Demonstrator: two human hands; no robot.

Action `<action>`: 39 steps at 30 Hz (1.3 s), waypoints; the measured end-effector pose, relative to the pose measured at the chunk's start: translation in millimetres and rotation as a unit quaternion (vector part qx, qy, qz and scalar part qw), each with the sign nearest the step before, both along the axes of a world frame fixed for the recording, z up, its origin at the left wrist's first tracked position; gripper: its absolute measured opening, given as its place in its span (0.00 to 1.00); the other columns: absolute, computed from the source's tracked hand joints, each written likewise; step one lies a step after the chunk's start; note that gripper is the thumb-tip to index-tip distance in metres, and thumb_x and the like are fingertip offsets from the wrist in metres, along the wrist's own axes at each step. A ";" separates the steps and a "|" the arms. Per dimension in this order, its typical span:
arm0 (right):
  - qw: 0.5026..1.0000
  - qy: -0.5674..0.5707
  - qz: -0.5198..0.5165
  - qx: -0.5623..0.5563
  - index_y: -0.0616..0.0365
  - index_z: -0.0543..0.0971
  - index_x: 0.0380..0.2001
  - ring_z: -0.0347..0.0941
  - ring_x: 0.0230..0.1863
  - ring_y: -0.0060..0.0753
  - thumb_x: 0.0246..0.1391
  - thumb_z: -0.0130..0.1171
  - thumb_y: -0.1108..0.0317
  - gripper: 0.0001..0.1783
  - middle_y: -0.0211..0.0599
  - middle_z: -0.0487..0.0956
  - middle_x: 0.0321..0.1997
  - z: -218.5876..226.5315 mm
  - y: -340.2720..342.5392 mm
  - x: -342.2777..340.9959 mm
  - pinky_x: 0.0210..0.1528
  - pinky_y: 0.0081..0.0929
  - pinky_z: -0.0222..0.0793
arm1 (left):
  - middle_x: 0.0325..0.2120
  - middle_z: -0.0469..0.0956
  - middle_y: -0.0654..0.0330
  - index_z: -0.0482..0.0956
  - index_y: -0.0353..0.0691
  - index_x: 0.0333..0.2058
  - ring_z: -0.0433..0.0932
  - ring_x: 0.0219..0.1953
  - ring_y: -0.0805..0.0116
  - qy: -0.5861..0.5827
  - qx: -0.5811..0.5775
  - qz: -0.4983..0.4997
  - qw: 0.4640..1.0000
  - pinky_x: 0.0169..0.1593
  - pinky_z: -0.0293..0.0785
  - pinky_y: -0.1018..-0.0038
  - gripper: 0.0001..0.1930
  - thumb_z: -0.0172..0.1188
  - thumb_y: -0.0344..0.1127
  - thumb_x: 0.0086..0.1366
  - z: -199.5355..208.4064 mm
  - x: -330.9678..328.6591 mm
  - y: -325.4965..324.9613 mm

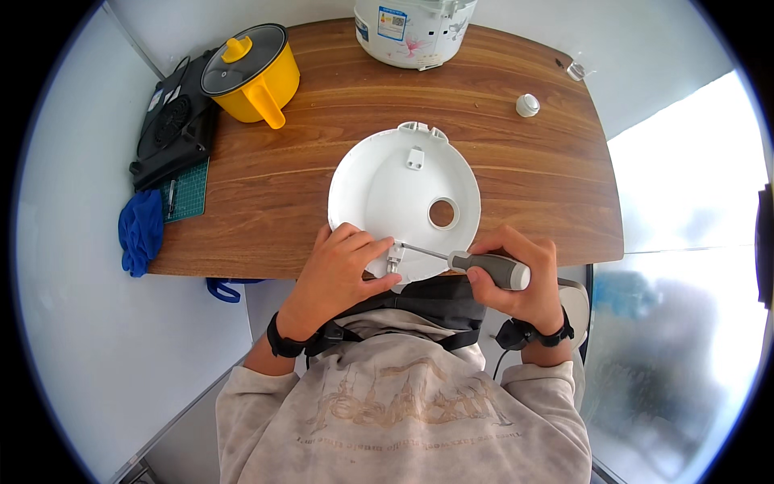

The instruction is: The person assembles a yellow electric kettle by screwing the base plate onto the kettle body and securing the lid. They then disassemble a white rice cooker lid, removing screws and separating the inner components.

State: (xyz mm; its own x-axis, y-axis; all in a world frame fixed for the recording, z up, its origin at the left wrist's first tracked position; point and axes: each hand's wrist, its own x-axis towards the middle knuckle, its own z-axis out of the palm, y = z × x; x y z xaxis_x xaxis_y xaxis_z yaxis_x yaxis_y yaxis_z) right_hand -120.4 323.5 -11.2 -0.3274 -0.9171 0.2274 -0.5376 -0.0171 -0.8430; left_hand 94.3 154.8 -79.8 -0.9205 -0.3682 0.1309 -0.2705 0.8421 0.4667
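Note:
A round white plastic lid shell point(379, 173) lies at the table's near edge with its hollow side up. It has a round hole, a small white bracket toward the far rim and a hinge-like piece on that rim. My left hand point(339, 262) is closed on the near-left part of the shell, thumb and fingers about a small white fitting point(395, 256). In my right hand point(520, 270) is a screwdriver point(492, 266) with a grey handle. Its shaft points left, and the tip reaches the fitting beside my left fingertips; whether it sits in a screw is too small to tell.
A white rice cooker body point(411, 36) with a flower print stands at the back. At the far left are a yellow pot point(270, 81) with a glass lid, a black appliance point(173, 121), a green cutting mat point(189, 194) and a blue cloth point(141, 230). A small white cap point(527, 105) lies back right.

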 end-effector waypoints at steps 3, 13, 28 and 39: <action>0.999 -0.022 -0.008 0.027 0.57 0.78 0.29 0.80 0.22 0.31 0.44 0.74 0.67 0.13 0.37 0.82 0.23 3.7 -1.0 1.0 0.28 0.23 0.73 | 0.37 0.81 0.66 0.84 0.43 0.50 0.73 0.45 0.66 0.005 -0.005 -0.003 1.000 0.49 0.67 0.65 0.26 0.73 0.50 0.55 -1.3 0.5 -0.8; 0.999 0.036 0.013 0.030 0.58 0.76 0.29 0.76 0.21 0.34 0.44 0.76 0.67 0.16 0.37 0.80 0.22 5.3 -5.4 5.2 0.26 0.26 0.71 | 0.36 0.80 0.65 0.85 0.44 0.48 0.73 0.44 0.66 0.009 -0.001 -0.005 1.000 0.48 0.68 0.64 0.24 0.74 0.46 0.53 3.9 -0.5 -0.6; 0.993 0.029 0.097 0.052 0.57 0.80 0.37 0.79 0.36 0.41 0.43 0.71 0.77 0.15 0.37 0.80 0.37 19.6 -10.6 -2.7 0.39 0.31 0.75 | 0.34 0.82 0.61 0.85 0.43 0.48 0.75 0.43 0.62 -0.001 0.025 -0.005 1.000 0.49 0.73 0.67 0.19 0.71 0.39 0.57 -2.4 0.9 -14.9; 0.995 0.005 0.084 0.058 0.57 0.80 0.36 0.79 0.35 0.40 0.44 0.70 0.74 0.14 0.37 0.80 0.35 17.9 -11.9 -4.1 0.38 0.30 0.75 | 0.36 0.83 0.62 0.85 0.41 0.49 0.75 0.44 0.62 -0.004 0.058 0.000 0.998 0.50 0.73 0.67 0.22 0.73 0.41 0.56 0.3 0.7 -15.1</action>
